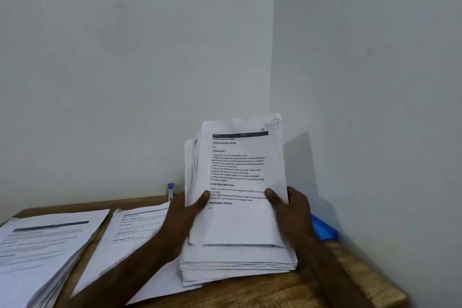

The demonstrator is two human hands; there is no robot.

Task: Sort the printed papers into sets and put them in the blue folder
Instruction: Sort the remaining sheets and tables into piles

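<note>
A: What's held?
B: The left hand [186, 210] and right hand [292, 210] grip a sheaf of printed papers [240, 170] upright over a stack [237, 265] on the table [275, 290].
A: The blue folder [323, 230]?
B: Behind the right hand, by the wall [375, 82].

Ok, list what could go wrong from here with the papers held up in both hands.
1. The held bundle is fanned unevenly along its left side; sheets may slip from the grip of the left hand into the ragged stack below and mix sets.
2. The blue folder lies behind the right hand, mostly hidden; reaching it probably means holding the bundle one-handed, which could spill it.
</note>
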